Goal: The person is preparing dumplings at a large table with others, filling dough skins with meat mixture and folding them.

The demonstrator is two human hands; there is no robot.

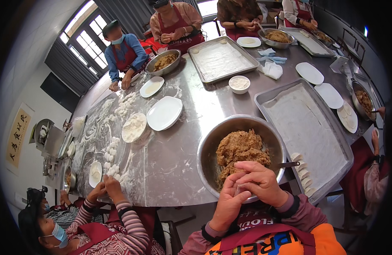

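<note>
My left hand (229, 197) and my right hand (263, 181) meet over the near rim of a steel bowl (204, 153). Their fingers are curled together, fingertips touching. A small pale patch shows between them, but the fingers hide whatever they may hold. Brown minced filling (242, 149) is heaped in the bowl. A dark utensil handle (287, 164) sticks out over its right rim. To the right lies a metal tray (314, 127) with a floury pale lining. Several folded dumplings (303, 173) form a row along its near left edge.
A white plate (164, 113), a flour bowl (133, 127) and several dough pieces (111, 154) lie leftward on the floured steel table (170, 165). Ahead are a small flour bowl (239, 84) and another tray (223, 60). A co-worker's hands (108, 188) work at left; other people surround the table.
</note>
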